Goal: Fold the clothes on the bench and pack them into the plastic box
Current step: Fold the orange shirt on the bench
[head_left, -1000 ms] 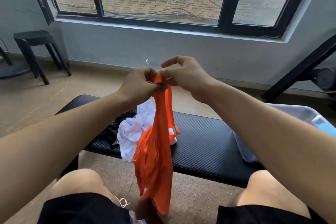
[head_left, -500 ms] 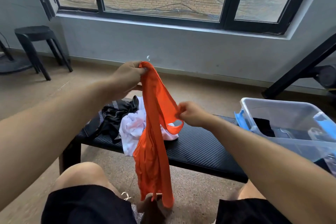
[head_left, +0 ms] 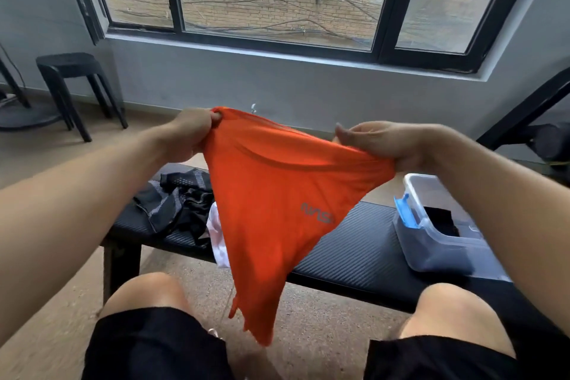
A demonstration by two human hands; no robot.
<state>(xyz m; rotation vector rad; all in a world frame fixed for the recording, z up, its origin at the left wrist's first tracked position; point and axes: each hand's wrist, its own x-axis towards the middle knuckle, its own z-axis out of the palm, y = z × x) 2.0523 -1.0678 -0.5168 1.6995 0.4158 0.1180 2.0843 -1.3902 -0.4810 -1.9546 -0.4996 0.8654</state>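
Observation:
An orange shirt [head_left: 271, 213] with a grey logo hangs spread between my two hands above the black bench [head_left: 354, 241]. My left hand [head_left: 188, 136] pinches its upper left corner and my right hand [head_left: 388, 145] grips the upper right edge. The cloth narrows to a point that dangles between my knees. Behind it on the bench lie a black and grey garment [head_left: 175, 203] and a white garment [head_left: 217, 234], the white one mostly hidden. A clear plastic box [head_left: 431, 253] with a blue latch stands at the bench's right end and holds something black.
A black stool [head_left: 74, 71] stands at the far left by the grey wall. A black metal frame [head_left: 524, 114] slants in from the right. A wide window fills the wall ahead. My bare knees and black shorts are just below the bench.
My hands have moved apart and pulled the orange shirt wide, so it hangs spread rather than bunched into a strip. My right hand has risen to the level of my left.

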